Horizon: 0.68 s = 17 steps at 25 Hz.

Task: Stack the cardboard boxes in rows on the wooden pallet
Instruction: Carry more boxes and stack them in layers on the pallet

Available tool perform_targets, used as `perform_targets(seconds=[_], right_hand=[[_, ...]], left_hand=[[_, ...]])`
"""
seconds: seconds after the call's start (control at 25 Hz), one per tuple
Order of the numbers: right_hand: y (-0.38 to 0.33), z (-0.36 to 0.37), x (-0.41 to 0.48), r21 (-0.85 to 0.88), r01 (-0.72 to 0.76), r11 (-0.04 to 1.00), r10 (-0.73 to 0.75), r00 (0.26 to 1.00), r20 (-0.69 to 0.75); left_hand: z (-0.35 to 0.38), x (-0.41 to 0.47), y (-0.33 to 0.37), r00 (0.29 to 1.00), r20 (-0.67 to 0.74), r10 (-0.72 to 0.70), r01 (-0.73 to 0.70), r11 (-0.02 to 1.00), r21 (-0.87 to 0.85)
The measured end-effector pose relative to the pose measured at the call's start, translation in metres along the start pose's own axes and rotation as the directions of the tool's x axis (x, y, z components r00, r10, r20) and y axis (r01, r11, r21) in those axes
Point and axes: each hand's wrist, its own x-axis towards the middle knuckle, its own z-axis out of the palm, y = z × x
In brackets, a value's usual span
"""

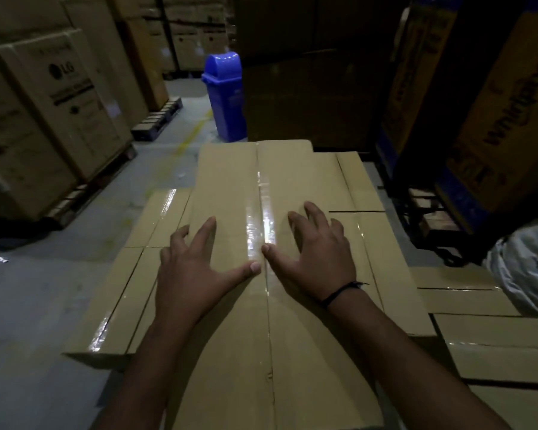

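Left hand (196,271), right hand (314,259) pressing flat, fingers splayed, gripping nothing, either side of taped seam (261,193) on top box (227,181). Suggest pushing evenly, squaring its edges to lower boxes (128,293).

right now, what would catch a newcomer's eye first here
The left hand and right hand lie spread on the taped cardboard box at centre, which sits atop a layer of similar boxes. Beyond it a bright blue bin stands on the floor, vivid against dim brown cartons.
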Motion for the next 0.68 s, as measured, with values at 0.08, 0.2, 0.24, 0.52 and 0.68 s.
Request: perform_targets(seconds=[0.08,0.2,0.24,0.52,0.68], right_hand=[[-0.043,0.032,0.019,0.004,0.035,0.999,-0.035,0.999,0.003],[-0.089,0.073,0.037,0.040,0.041,0.998,-0.042,0.999,0.012],[-0.102,0.087,0.043,0.054,0.032,0.998,-0.032,0.999,0.014],[-0.127,0.161,0.083,0.103,-0.068,0.992,0.062,0.996,0.064],[-0.106,0.198,0.110,0.120,-0.100,0.988,0.081,0.985,0.153]], left_hand=[[-0.021,0.019,-0.042,0.999,-0.019,-0.034,0.034,0.999,-0.003],[-0.043,0.046,-0.089,0.999,-0.017,-0.045,0.045,0.998,0.044],[-0.048,0.057,-0.103,0.999,-0.008,-0.049,0.050,0.997,0.058],[-0.028,0.129,-0.160,0.989,0.133,-0.068,0.054,0.993,0.102],[0.015,0.169,-0.177,0.952,0.274,-0.136,0.130,0.991,0.040]])
